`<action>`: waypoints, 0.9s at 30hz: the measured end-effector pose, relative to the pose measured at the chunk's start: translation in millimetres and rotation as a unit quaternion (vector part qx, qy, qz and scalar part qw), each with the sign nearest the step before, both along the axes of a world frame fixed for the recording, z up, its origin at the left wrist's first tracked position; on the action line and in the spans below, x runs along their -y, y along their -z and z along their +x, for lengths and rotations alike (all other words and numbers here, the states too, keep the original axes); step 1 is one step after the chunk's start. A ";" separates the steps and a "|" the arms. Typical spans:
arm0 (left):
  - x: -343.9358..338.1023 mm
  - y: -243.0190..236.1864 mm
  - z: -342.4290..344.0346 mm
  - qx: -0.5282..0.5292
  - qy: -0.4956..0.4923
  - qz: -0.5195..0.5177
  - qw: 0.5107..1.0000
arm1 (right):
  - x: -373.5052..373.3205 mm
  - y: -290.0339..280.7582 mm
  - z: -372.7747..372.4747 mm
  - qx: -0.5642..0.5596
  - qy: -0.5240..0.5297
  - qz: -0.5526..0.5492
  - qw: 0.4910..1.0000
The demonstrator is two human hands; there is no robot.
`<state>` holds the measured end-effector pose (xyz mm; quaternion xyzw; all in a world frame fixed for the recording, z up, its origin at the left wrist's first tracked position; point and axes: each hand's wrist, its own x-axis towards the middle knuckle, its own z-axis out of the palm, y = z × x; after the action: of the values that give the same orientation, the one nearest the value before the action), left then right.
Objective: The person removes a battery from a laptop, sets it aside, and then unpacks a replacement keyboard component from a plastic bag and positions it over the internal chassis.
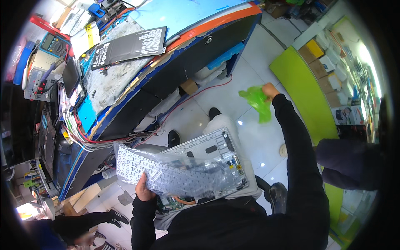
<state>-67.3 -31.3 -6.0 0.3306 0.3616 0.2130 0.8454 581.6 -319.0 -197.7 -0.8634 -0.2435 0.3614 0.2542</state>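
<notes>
The left hand [145, 189] has its grip closed on the near edge of a flat grey keyboard panel in clear plastic [135, 166], thumb on top — the panel lies slanted over an open silver laptop chassis [214, 145] on the person's lap. The right hand [270, 91], arm stretched out, has its grip closed on a crumpled, translucent green plastic bag [259, 105] — it hangs above the white tiled floor [250, 137]. A flat black battery pack [129, 48] lies on the blue worktop [175, 16].

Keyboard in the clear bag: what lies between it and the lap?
In the head view, the opened laptop chassis lies between them: the bagged keyboard partly covers it, and it rests across the lap.
</notes>
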 end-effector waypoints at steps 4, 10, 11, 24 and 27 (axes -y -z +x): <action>3.1 -5.7 -0.7 -0.067 0.018 -0.006 0.998 | -124.8 15.9 44.5 -0.247 0.338 0.297 0.858; 4.8 -19.4 8.0 -0.112 -0.014 -0.052 0.992 | -215.8 45.3 51.5 -0.400 0.436 0.694 0.410; 7.3 -23.4 4.9 -0.119 -0.013 -0.044 0.992 | -241.2 47.8 30.1 -0.387 0.469 0.656 0.446; 9.8 -30.4 18.3 -0.140 0.046 -0.013 0.989 | -243.3 61.2 106.5 -0.406 0.319 0.624 0.587; 9.0 -21.6 3.6 -0.158 0.037 -0.003 0.987 | -227.1 60.0 91.6 -0.345 0.315 0.601 0.648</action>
<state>-63.7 -40.3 15.6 0.3703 0.4787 0.1255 0.7861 673.2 -91.9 -257.8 -0.3592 -0.0154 0.3059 0.8816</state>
